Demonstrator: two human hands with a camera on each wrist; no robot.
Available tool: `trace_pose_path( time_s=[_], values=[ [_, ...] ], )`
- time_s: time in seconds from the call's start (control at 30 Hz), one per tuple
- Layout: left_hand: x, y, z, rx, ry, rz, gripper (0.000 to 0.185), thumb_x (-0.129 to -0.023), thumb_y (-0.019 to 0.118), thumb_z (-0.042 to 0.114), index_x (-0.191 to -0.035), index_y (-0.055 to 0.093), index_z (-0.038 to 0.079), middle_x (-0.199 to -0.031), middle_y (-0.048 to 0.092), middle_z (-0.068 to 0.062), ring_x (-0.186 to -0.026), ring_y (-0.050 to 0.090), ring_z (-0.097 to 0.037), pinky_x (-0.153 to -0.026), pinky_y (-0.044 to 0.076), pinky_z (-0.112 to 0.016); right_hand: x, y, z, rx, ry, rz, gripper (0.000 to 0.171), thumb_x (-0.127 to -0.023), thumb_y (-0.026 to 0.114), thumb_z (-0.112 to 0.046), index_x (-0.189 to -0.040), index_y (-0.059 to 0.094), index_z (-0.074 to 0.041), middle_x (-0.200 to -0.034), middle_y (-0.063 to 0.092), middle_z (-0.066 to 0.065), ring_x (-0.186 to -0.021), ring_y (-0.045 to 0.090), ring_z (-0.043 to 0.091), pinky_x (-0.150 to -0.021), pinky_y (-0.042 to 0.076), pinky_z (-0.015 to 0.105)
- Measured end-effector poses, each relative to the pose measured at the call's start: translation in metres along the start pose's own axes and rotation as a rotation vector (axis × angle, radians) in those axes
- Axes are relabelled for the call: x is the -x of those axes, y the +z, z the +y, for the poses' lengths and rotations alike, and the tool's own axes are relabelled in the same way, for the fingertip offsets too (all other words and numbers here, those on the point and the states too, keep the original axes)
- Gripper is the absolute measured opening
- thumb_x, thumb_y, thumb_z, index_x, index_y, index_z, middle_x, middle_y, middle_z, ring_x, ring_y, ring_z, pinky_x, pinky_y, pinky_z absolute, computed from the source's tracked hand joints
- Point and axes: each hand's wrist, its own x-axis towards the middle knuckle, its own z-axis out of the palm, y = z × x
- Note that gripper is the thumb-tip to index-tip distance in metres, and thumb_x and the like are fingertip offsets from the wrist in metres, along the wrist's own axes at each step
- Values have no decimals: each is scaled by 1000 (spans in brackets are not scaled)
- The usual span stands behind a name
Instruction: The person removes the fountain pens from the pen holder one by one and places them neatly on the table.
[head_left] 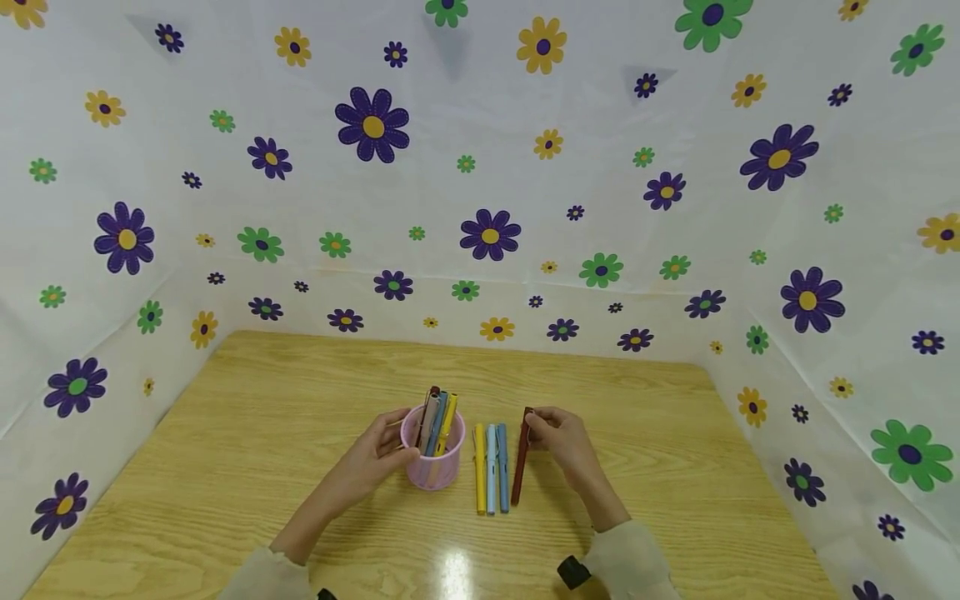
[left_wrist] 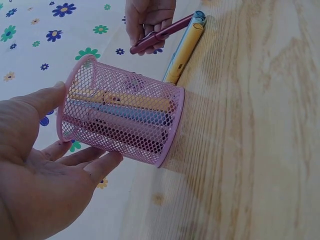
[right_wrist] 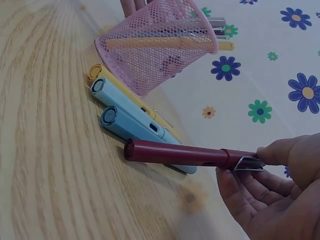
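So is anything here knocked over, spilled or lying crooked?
Nothing stands out. The pink mesh cup stands upright with pens in it, the left hand beside it. Three pens lie in a tidy row, and the right hand pinches a dark red pen.

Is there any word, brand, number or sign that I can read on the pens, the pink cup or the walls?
None: no readable text in any view.
Dark red pen, held by the right hand: no lettering visible.
Pink mesh cup, touched by the left hand: no label.
Wall sheet: only printed flowers.
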Motion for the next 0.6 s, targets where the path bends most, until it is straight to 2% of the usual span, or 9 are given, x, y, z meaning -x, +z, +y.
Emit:
trace_pose_path(
  time_s=[0.13, 0.37, 0.6],
  values=[
    [0, 0, 0, 6, 2, 0, 72, -104, 66, 19, -159, 25, 1, -162, 31, -28, -147, 35, -44, -117, 40, -39, 1, 3, 3, 11, 12, 6, 30, -104, 62, -8, -125, 63, 14, -103, 69, 18, -84, 67, 20, -77, 64, 40],
    [1, 1, 1, 25, 18, -14, 70, -104, 65, 17, -158, 25, -2, -162, 30, -30, -149, 32, -45, -120, 36, -41, 1, 5, 6, 4, 5, 3, 27, -104, 62, -7, -122, 66, 13, -95, 67, 18, -80, 65, 22, -68, 63, 39],
    [2, 1, 2, 30, 24, -13, 69, -105, 64, 16, -158, 25, -1, -162, 29, -29, -149, 31, -44, -121, 35, -44, -1, 9, 11, 74, 17, 25, 29, -103, 65, -10, -124, 67, 11, -101, 70, 18, -80, 66, 21, -67, 62, 36]
  ],
)
